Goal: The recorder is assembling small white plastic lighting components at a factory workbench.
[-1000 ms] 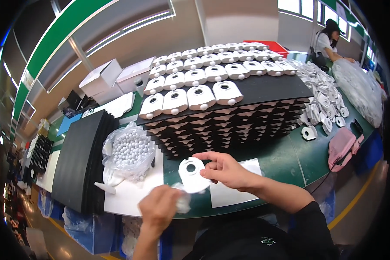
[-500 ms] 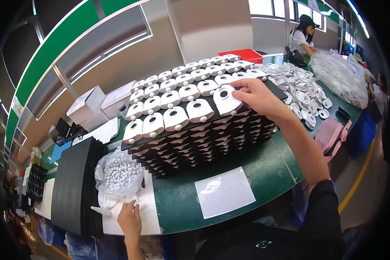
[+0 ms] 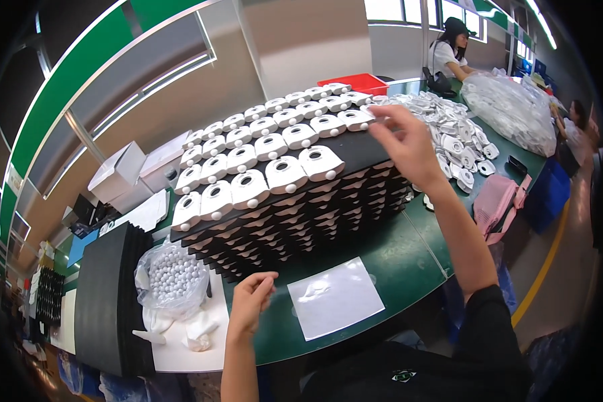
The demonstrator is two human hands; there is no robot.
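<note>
My right hand (image 3: 409, 147) hovers by the right end of the white molded parts, thumb and fingers apart, with nothing visible between them. Its fingertips are close to an end part (image 3: 355, 119); whether they touch is unclear. The rounded white parts, each with a hole and a small white ball at its edge, stand in rows on a black tray (image 3: 365, 153) topping a tall stack. Nearest me, the front row ends on the right with a white part (image 3: 320, 162). My left hand (image 3: 249, 301) is closed in a pinch below the stack; anything held there is too small to make out.
A plastic bag of white balls (image 3: 174, 271) sits left, beside stacked black trays (image 3: 107, 295). Loose white parts (image 3: 459, 144) lie heaped at right, near a pink bag (image 3: 496, 204). A white sheet (image 3: 335, 298) lies in front. Behind are a red bin (image 3: 358, 84) and a co-worker (image 3: 449, 53).
My right hand has let go of the front row's end part, which now rests on the tray, and moved right. My left hand moved from near the ball bag rightward and up toward the stack.
</note>
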